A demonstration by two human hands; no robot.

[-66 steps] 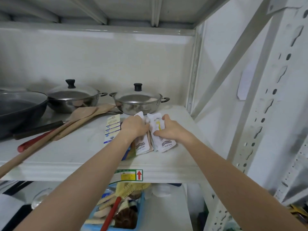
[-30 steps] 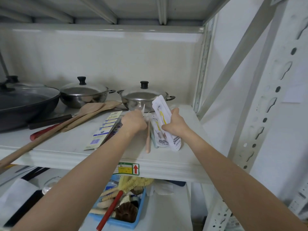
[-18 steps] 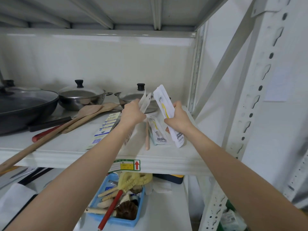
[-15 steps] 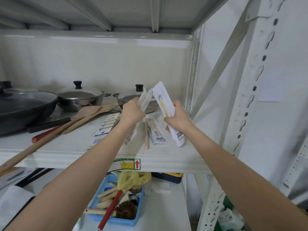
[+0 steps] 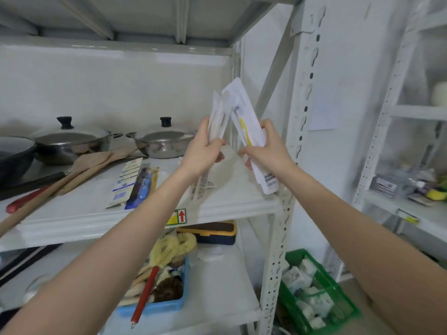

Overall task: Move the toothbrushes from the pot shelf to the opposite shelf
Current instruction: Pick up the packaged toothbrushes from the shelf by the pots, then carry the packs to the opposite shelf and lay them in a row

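My left hand (image 5: 202, 151) grips a bundle of white packaged toothbrushes (image 5: 217, 119), held upright above the pot shelf (image 5: 72, 213). My right hand (image 5: 268, 151) grips another white pack with a yellow toothbrush (image 5: 244, 124), tilted, its lower end hanging past the shelf's right front corner. The two bundles touch at the top. Two more packs, a white-and-blue card (image 5: 127, 180) and a blue toothbrush pack (image 5: 142, 187), lie flat on the shelf. Another shelf unit (image 5: 411, 209) stands at the right.
Two lidded steel pots (image 5: 162, 141) (image 5: 70, 139), a dark pan (image 5: 14, 153) and wooden spatulas (image 5: 92, 163) fill the shelf's left and back. Below sit a blue tray of brushes (image 5: 164, 281) and a green crate (image 5: 314, 291). A white upright post (image 5: 297, 117) stands just right of my hands.
Both hands have lifted their toothbrush packs off the pot shelf, up and to the right. The view has turned right, and the shelf unit at the right has come into sight.
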